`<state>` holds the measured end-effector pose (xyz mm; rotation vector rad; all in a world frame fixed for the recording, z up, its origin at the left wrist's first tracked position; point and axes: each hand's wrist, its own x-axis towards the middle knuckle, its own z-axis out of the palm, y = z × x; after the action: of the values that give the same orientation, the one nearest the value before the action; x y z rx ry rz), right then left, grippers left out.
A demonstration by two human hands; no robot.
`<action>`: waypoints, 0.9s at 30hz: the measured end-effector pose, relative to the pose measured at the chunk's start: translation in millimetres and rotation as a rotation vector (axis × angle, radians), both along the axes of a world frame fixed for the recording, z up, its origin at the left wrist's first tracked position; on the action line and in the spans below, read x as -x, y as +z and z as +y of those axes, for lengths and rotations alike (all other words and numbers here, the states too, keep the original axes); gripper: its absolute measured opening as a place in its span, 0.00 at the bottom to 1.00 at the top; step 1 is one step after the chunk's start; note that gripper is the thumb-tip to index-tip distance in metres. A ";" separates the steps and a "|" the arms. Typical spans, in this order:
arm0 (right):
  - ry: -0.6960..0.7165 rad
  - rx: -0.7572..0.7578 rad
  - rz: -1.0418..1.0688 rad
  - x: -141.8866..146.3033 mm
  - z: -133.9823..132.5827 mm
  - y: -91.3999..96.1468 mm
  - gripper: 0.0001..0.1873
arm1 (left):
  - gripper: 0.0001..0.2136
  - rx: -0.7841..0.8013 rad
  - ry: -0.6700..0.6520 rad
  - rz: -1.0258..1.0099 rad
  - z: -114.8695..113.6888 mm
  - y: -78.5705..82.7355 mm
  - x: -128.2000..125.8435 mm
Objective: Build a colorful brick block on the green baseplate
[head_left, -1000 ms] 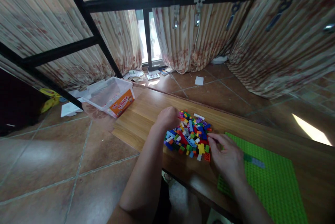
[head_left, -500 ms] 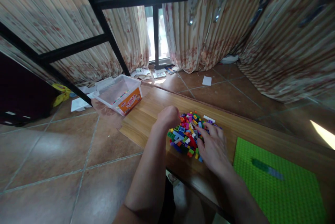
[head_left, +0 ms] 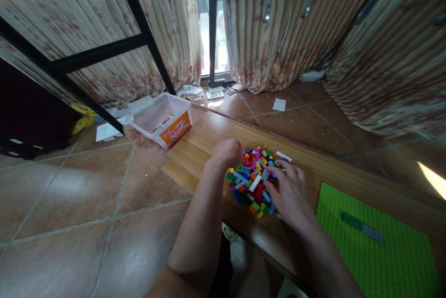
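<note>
A heap of small coloured building bricks point(head_left: 253, 175) lies on a wooden table point(head_left: 195, 149). My left hand point(head_left: 226, 154) rests against the heap's left side with its fingers curled inward; what they hold, if anything, is hidden. My right hand point(head_left: 291, 191) lies on the heap's right side, fingers spread over the bricks. A green studded baseplate point(head_left: 376, 251) sits to the right, with a short dark strip of bricks point(head_left: 360, 227) on it.
A clear plastic tub point(head_left: 160, 121) with an orange label stands at the table's far left corner. A black metal frame point(head_left: 139, 9) crosses overhead. Striped curtains hang behind. Papers point(head_left: 190, 91) lie on the tiled floor.
My right hand moved left from the baseplate's edge onto the heap and now spreads over the bricks. My left hand stayed at the heap's left side.
</note>
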<state>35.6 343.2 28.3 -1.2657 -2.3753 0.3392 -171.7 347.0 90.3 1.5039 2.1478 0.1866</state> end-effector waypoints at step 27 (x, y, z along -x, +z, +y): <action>-0.046 1.249 1.551 -71.1 -38.2 30.0 0.12 | 0.09 -0.046 -0.652 -0.975 5.1 14.2 -108.1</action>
<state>106.8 305.0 58.4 -0.7377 -0.6292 2.0154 -63.6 352.2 104.6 1.5821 0.8630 0.5850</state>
